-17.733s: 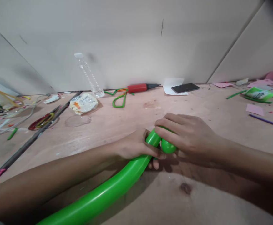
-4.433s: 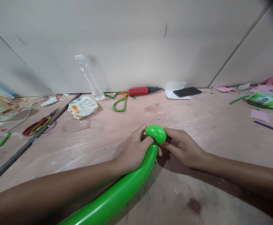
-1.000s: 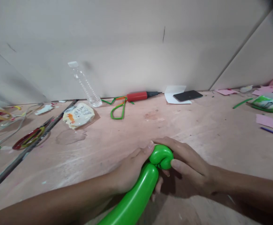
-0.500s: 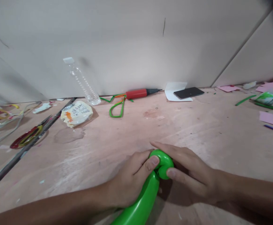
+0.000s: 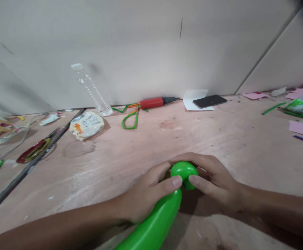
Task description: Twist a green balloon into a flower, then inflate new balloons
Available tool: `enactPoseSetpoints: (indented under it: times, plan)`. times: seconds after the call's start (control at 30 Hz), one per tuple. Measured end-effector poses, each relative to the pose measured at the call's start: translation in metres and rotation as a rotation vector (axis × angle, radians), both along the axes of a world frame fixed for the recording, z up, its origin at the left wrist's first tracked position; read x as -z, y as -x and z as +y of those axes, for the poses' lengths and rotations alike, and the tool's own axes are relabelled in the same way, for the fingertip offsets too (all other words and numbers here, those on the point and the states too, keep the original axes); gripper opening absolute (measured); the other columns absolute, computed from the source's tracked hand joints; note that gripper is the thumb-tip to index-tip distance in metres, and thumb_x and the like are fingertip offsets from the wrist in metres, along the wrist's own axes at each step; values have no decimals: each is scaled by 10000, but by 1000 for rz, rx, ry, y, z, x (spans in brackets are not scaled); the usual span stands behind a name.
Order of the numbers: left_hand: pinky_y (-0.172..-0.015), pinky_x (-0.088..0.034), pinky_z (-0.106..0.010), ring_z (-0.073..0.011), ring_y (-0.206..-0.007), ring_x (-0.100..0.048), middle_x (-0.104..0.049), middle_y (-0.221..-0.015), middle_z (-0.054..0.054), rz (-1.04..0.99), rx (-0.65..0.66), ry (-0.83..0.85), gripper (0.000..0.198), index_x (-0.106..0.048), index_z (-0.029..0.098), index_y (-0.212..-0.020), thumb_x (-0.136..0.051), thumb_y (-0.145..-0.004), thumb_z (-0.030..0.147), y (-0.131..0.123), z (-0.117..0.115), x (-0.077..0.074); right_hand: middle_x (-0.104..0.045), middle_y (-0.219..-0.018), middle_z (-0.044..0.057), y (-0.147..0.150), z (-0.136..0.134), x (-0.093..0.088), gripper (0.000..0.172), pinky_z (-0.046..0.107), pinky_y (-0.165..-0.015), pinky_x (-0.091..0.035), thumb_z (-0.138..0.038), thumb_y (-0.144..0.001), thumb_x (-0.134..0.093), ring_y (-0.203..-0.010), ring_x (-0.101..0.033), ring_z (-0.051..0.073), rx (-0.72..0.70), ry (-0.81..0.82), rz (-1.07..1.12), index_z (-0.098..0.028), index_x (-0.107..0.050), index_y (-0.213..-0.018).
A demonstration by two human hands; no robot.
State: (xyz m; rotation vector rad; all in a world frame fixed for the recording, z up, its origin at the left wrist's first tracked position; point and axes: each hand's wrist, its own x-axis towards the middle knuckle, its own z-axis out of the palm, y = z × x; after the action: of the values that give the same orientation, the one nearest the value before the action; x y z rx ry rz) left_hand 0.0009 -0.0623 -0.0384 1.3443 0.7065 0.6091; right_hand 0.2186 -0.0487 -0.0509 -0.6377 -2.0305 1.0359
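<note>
A long green balloon (image 5: 158,222) runs up from the bottom edge, with a small bent loop at its far end. My left hand (image 5: 147,192) is closed round it near the narrowing below the loop, thumb pressed on the green surface. From the right, my right hand (image 5: 216,180) grips the rounded loop, its thumb against the side and its fingers curled over the far side. The fingertips of both hands meet behind the loop, where they are partly hidden.
Against the wall lie a red hand pump (image 5: 151,103), uninflated balloons (image 5: 130,125), and a phone (image 5: 210,101) on white paper. A clear bottle (image 5: 95,90) leans beside a crumpled wrapper (image 5: 87,125). Red-and-yellow scissors (image 5: 35,149) lie left; pink paper (image 5: 301,128) lies right.
The balloon's looped end has turned and shifted slightly up and right. My right fingers, stretched out before, now curl over it. My left thumb has moved to the right with the balloon.
</note>
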Motion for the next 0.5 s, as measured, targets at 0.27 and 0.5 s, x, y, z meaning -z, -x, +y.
enactPoseSetpoints:
  times: [0.27,0.5]
  plan:
    - [-951,-479,-393,-246,-1068,-584,-641,-1159,-60,178,66,-86,607,-558,192,-1301,-787,-781,405,2,7,-15,-687,-905,10,-1,9,3,200,292,-666,-514,-307,-968,-514,-791,-643,182,297,129,106,-237,-675,-1065]
    - [-841,-492,-393,-299,-997,-655,-706,-1108,-85,913,57,-615,484,-582,221,-1250,-639,-885,535,23,35,-60,-671,-814,31,-33,59,-32,233,328,-602,-495,-213,-843,-487,-698,-606,200,548,-106,30,-225,-678,-976]
